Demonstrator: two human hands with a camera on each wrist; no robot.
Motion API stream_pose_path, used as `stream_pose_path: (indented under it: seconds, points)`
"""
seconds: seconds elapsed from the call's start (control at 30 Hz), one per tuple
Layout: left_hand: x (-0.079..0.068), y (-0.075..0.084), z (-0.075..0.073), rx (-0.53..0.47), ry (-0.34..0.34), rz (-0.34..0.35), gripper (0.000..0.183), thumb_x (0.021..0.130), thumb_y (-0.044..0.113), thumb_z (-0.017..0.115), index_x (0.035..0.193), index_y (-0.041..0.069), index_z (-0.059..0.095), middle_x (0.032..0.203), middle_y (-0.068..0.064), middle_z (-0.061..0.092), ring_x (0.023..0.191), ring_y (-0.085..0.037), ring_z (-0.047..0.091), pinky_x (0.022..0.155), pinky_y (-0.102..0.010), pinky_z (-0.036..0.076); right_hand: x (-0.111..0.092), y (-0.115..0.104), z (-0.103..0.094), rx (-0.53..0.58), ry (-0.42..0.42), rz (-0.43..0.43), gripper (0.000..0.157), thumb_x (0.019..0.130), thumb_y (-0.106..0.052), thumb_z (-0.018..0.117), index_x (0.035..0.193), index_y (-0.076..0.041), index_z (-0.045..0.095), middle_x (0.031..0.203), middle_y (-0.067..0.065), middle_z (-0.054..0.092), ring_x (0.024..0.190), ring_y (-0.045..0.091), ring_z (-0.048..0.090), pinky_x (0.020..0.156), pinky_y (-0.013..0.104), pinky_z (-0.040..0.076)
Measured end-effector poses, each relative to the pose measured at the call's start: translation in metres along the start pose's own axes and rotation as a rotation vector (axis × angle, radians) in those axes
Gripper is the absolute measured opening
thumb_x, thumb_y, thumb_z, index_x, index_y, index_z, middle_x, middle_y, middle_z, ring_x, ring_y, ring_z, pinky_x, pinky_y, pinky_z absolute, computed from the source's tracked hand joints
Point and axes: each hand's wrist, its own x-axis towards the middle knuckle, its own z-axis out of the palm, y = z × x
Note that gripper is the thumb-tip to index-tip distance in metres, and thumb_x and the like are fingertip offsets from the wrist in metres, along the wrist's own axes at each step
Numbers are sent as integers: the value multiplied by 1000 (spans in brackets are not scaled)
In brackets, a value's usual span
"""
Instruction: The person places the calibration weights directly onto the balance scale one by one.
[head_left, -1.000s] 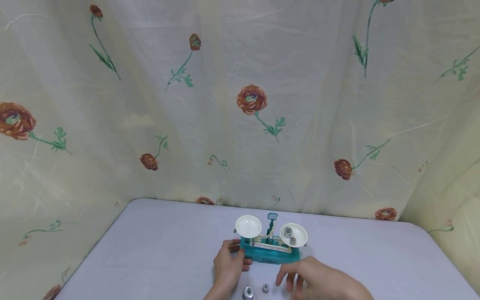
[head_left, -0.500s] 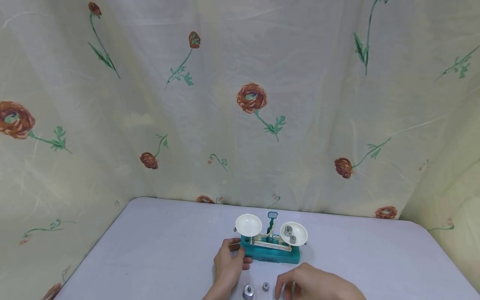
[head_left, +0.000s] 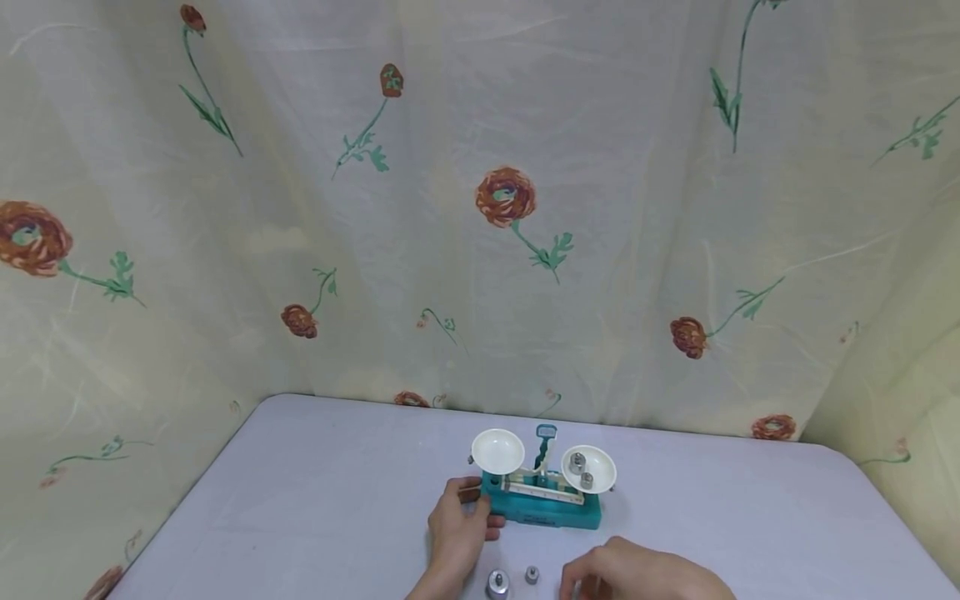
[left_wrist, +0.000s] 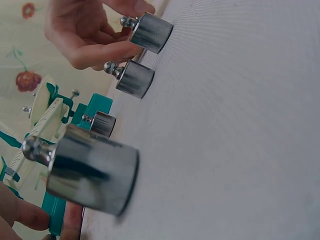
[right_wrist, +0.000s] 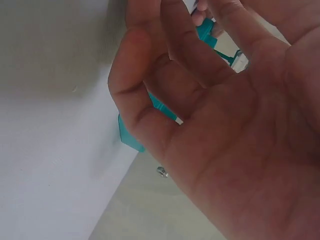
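A small teal balance scale point(head_left: 551, 508) with two white pans stands on the table. My left hand point(head_left: 457, 529) holds the left end of its base. Two metal weights lie in the right pan point(head_left: 603, 471). In front of the scale stand a larger metal weight point(head_left: 497, 585) and a small one point(head_left: 532, 575). The left wrist view shows further knobbed weights in a row. My right hand point(head_left: 637, 573) reaches down by the table with bent fingers. Its thumb and a finger appear beside the farthest weight point(left_wrist: 151, 33); whether they touch it is unclear.
The left pan point(head_left: 498, 452) sits on the balance, next to the upright pointer point(head_left: 545, 442). A pale cloth covers the table point(head_left: 337, 500). A flower-printed curtain point(head_left: 600, 208) hangs behind and at both sides.
My right hand has moved down toward the near edge of the view, its fingers bending more. My left hand and the scale have stayed in place.
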Motion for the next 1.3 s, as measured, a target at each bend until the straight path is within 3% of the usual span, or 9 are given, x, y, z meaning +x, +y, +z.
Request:
stream_pose_path:
  seconds: [0.43,0.93,1.3]
  points:
    - [1,-1,0,-2,-4,3,35,104,6,62,138,-2,59,123,-22,70,69,-8,73,61,-25,65,2,-1,8,-34,49,56,11,96,-6,78,97,-16,84,78,-6,72,68,5,60,69,17,54]
    - [1,-1,0,7,-1,-8,34,104,6,63,137,-1,60,122,-21,71,69,-9,73,61,-26,65,4,1,6,-66,51,70,9,95,-7,79,97,-14,84,76,-6,71,67,5,60,69,16,56]
    - [1,1,1,13,5,-24,35,104,6,62,138,0,60,123,-21,70,69,-9,73,61,-25,65,-1,-5,-3,-84,74,42,9,97,-9,78,98,-18,79,82,-5,70,77,4,61,72,17,52]
